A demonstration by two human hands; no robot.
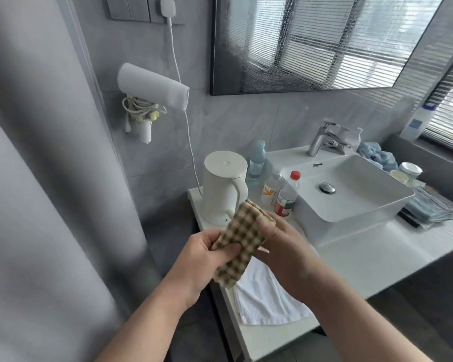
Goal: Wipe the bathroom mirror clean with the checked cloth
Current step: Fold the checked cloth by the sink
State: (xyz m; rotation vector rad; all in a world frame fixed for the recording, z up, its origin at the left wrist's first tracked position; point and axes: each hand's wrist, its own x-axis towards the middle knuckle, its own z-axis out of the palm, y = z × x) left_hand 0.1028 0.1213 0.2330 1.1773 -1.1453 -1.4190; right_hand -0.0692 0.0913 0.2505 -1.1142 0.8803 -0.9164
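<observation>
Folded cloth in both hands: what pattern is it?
Brown-and-cream checked cloth, shown best in the head view.

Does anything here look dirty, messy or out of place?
Yes: the mirror is streaked and speckled across its left and lower parts. A blue cloth lies crumpled beside the tap.

Folded brown-checked cloth (237, 237) below streaked, wet, black-framed mirror (324, 40)
</observation>
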